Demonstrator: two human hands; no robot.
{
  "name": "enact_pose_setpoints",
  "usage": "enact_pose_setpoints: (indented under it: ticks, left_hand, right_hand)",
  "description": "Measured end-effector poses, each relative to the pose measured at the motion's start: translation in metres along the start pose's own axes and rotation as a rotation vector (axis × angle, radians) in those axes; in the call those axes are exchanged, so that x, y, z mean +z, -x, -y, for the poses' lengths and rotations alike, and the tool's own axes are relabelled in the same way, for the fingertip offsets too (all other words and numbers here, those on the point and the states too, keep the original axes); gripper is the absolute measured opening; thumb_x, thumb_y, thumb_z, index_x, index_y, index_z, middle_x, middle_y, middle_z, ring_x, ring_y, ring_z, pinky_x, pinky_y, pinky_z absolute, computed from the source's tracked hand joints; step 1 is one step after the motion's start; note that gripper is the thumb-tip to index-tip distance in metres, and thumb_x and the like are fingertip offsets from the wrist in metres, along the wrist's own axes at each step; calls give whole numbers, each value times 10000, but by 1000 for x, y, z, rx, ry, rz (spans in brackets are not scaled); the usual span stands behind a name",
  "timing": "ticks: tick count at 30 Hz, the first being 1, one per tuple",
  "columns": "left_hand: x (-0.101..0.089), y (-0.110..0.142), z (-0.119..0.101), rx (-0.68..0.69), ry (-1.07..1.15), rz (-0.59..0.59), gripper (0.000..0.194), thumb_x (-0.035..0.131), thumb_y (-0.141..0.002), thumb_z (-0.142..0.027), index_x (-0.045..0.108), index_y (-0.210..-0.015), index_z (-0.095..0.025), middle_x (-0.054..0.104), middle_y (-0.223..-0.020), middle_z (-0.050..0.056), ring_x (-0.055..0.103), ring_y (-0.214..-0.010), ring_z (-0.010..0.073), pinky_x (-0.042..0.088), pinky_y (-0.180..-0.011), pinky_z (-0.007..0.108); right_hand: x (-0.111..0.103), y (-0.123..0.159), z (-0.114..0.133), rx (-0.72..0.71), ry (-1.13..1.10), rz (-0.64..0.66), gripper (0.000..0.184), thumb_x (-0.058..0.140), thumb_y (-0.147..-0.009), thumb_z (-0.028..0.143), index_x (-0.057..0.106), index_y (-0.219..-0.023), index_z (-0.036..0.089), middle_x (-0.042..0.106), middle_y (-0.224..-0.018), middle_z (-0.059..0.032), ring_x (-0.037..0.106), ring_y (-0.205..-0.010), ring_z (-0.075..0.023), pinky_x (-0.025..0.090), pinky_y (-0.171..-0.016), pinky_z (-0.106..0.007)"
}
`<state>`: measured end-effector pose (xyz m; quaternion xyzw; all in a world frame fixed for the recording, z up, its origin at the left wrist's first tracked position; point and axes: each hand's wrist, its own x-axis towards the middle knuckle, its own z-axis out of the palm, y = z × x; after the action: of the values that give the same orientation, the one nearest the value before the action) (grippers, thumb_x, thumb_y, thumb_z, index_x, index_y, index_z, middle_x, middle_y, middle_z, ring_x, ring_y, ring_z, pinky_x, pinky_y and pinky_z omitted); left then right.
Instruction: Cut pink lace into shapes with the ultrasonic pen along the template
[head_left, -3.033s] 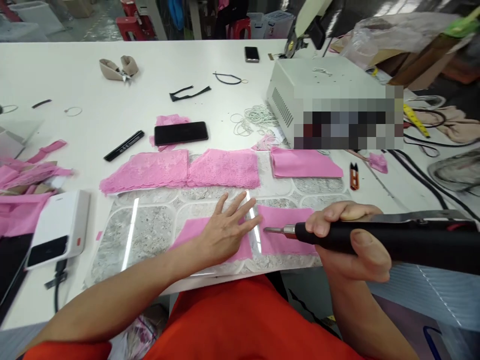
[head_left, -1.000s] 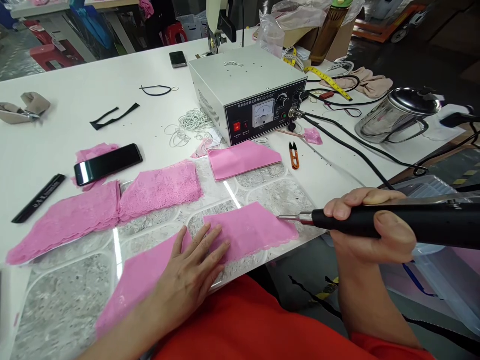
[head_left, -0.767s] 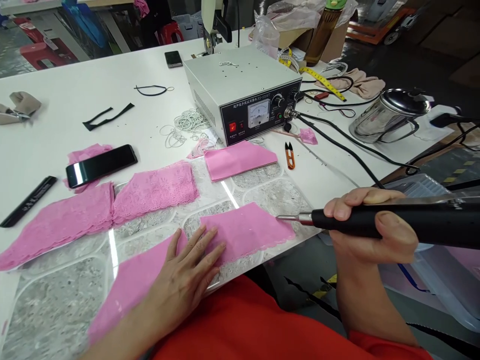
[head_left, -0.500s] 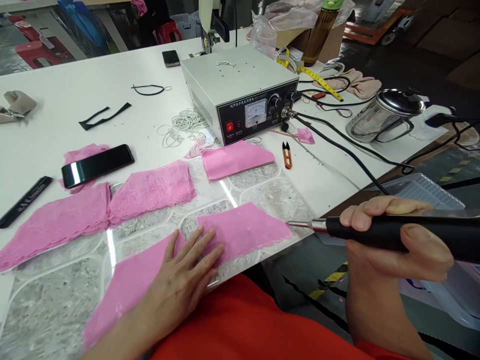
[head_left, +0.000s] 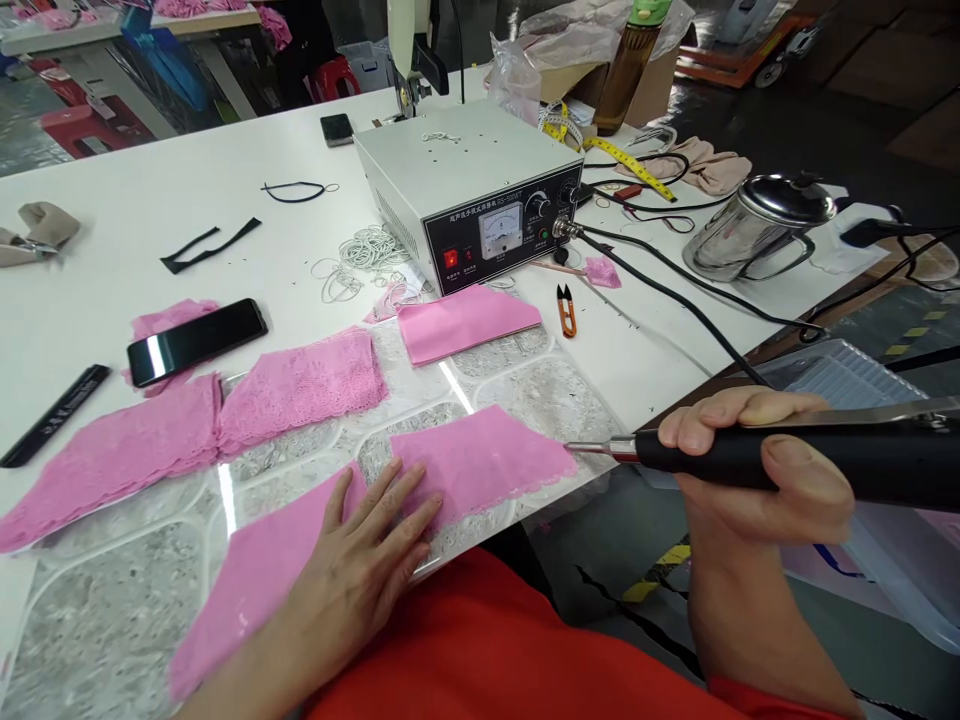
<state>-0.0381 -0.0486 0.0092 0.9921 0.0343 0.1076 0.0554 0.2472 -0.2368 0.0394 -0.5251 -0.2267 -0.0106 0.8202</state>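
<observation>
My left hand [head_left: 371, 565] lies flat with fingers spread, across the inner ends of two pink fabric pieces on a marbled sheet [head_left: 112, 610]. Under its fingertips is the right-hand fabric piece [head_left: 480, 455], which has a scalloped lower edge. The left fabric piece [head_left: 247, 570] is partly hidden by my hand and forearm. My right hand [head_left: 757, 465] is wrapped round the black handle of an ultrasonic welding pen [head_left: 705, 458]. Its metal tip touches or nearly touches the right corner of the right-hand piece.
Behind the work stand a grey ultrasonic welder box [head_left: 465, 170] with cables, a stack of smooth pink pieces [head_left: 469, 325] and pink lace stacks [head_left: 300, 390]. Orange thread snips [head_left: 566, 312], a phone [head_left: 196, 342], a black marker-like stick [head_left: 56, 415] and a glass pot [head_left: 757, 230] lie around.
The view has shifted slightly. The pen tip stays at the fabric's right corner, and my left hand keeps its place on the pieces.
</observation>
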Motion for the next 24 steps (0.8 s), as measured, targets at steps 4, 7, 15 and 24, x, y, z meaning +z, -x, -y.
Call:
enact_pose_setpoints:
  ticks: [4, 7, 15, 24]
  left_hand:
    - [-1, 1, 0, -7, 7, 20, 426, 470, -1025, -183, 554, -1438, -247, 440, -1580, 90, 354, -1501, 300, 107, -1265, 573]
    - [-1, 1, -2, -12, 21, 23, 424, 474, -1020, -177, 567, -1426, -257, 447, -1576, 90, 359, -1498, 310, 121, -1259, 593]
    - [-2, -3, -6, 2, 4, 18, 413, 457, -1026, -178, 573, -1415, -248, 449, -1573, 97, 357, -1499, 310, 123, -1254, 609]
    - [-2, -4, -6, 9, -2, 16, 399, 467, -1023, -177, 591, -1397, -237, 441, -1579, 97, 353, -1501, 311, 104, -1265, 581]
  right_hand:
    - [-2, -1, -1, 0, 18, 8, 95, 640, -603, 341, 657, -671, 278, 546, -590, -2, 455, -355, -161, 430, -316, -374]
    - [-5, -2, 0, -6, 8, -16, 122, 602, -584, 334, 674, -664, 278, 558, -586, -8, 462, -359, -161, 435, -315, -372]
    - [-3, -2, 0, -30, -54, 18, 133, 633, -582, 303, 695, -689, 253, 572, -593, 1, 480, -362, -145, 444, -320, -349]
    - [-3, 2, -5, -33, -33, 24, 103, 653, -647, 329, 670, -719, 257, 577, -641, 0, 490, -395, -140, 465, -343, -343]
